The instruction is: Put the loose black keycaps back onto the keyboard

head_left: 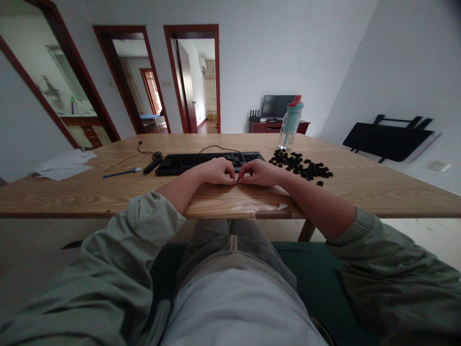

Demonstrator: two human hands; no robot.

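Judging by how things lie, the work is partway: many black pieces (311,172) sit loose in a scattered heap at 2 o'clock from the hands, and one small dark piece (237,182) is being handled at the centre, near the counter's front edge. The left hand (218,171) and right hand (259,173) each have thumb and fingers pinched together, their tips meeting at that piece; its shape is too small to tell. The keyboard (176,164) lies just beyond, around 11 o'clock, partly hidden; how many keys sit in place cannot be made out.

The counter (378,187) is pale grained wood. A blue stick (120,173) lies at 9 o'clock, with a dark cord (155,157) at 10 and crumpled white sheets (65,166) further out. A bottle (291,124) stands upright at 1 o'clock. Beyond, red-framed doorways span 10 to 12 o'clock, a screen (279,105) sits near 1, and a folded black table (389,142) leans at 2.
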